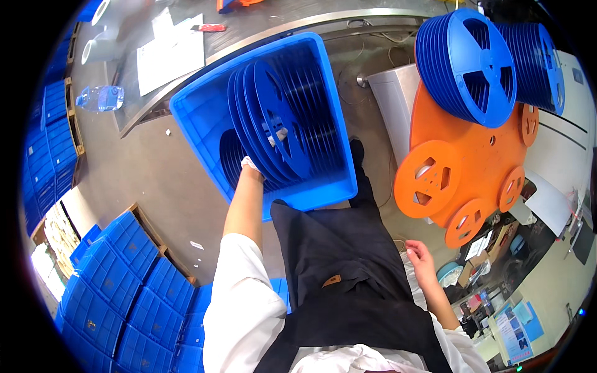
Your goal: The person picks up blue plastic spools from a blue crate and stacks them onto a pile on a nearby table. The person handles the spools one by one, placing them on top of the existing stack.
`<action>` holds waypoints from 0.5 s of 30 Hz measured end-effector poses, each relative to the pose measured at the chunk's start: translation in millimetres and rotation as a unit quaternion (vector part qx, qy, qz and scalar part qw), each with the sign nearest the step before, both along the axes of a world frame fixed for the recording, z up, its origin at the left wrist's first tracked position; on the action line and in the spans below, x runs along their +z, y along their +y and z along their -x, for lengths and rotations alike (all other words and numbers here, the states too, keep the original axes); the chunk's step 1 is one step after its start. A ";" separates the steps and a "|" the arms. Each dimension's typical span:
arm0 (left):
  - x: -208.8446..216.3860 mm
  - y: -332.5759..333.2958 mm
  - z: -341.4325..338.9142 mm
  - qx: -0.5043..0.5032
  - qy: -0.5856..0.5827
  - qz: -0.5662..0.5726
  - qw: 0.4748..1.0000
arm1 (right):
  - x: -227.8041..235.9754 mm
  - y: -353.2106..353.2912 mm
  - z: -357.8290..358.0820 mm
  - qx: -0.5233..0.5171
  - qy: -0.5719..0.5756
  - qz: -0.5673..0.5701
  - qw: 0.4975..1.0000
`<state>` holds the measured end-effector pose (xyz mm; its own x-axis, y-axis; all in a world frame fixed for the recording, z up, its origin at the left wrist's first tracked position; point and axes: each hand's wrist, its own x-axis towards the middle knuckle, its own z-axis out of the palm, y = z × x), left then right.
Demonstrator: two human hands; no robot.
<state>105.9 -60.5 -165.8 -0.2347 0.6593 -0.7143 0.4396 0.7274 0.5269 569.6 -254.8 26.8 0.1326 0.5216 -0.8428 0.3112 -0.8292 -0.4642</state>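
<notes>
A stack of blue plastic reels (267, 118) stands tilted inside a blue plastic bin (205, 133). My left hand (251, 165) reaches into the bin at the near left side of these reels. White covering shows on its fingers, and a white-covered bit appears through an opening in the front reel, so the hand grips the reels; most of the fingers are hidden. More reels (311, 93) fill the bin's right side, and others lie low at its left. My right hand (423, 264) hangs beside my right thigh, holding nothing, its fingers loosely bent and apart.
An orange machine plate with round orange discs (429, 177) stands at the right, carrying two stacks of blue reels (482, 68). A metal table (249, 18) with paper (171, 56) and a plastic bottle (101, 98) lies beyond the bin. Blue crates (124, 273) are piled at the left.
</notes>
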 end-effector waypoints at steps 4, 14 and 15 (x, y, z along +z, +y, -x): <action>-14.4 16.9 1.5 -0.509 0.330 0.047 0.794 | -3.5 8.5 0.8 -0.032 0.027 0.031 0.999; -4.4 -38.8 -3.4 -0.649 0.400 -0.079 0.642 | -3.2 62.1 -17.8 0.040 0.010 -0.051 0.998; -4.0 -63.9 -0.7 -0.609 0.362 -0.047 0.704 | -3.8 90.1 -23.1 0.064 -0.039 -0.085 0.994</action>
